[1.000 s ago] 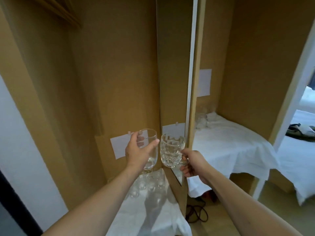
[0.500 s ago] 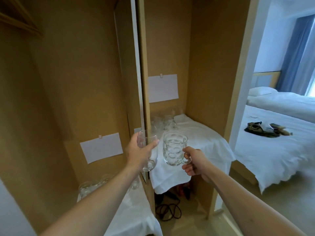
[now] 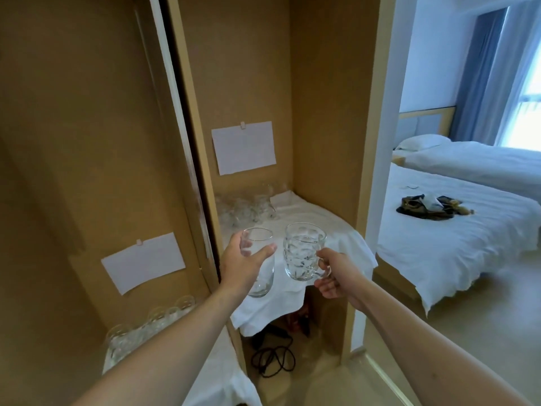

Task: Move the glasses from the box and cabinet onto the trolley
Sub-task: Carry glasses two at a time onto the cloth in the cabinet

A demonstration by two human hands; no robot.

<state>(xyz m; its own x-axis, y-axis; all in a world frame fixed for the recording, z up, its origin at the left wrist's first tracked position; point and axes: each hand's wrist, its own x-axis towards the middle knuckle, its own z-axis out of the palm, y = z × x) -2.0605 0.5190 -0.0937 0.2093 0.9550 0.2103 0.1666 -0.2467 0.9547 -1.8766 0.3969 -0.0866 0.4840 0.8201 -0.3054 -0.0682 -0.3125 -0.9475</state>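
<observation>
Your left hand (image 3: 243, 263) has its grip wrapped around a smooth, rounded clear glass (image 3: 262, 269), thumb across the front and fingers showing through the glass from behind, holding it upright in the air. Your right hand (image 3: 336, 273) has its grip curled through the handle of a dimpled glass mug (image 3: 303, 250), also upright and held just beside the first glass, the two close together but not clearly touching. Both are raised in front of a wooden cabinet (image 3: 322, 112), above the near edge of a surface draped in a white cloth (image 3: 292, 303). At the back of that cloth, against the cabinet wall, stands a cluster of other clear glasses (image 3: 248, 206), well apart from the two you carry. A white sheet of paper (image 3: 244, 148) is clipped to the wall above them. To the left, a mirrored panel (image 3: 87, 142) shows a reflection of the same paper and more glasses low down. Under the draped surface a black cable (image 3: 272, 361) lies coiled on the floor. To the right, through the opening, a bed (image 3: 468, 244) with white linen carries a dark bundle (image 3: 427, 206).
</observation>
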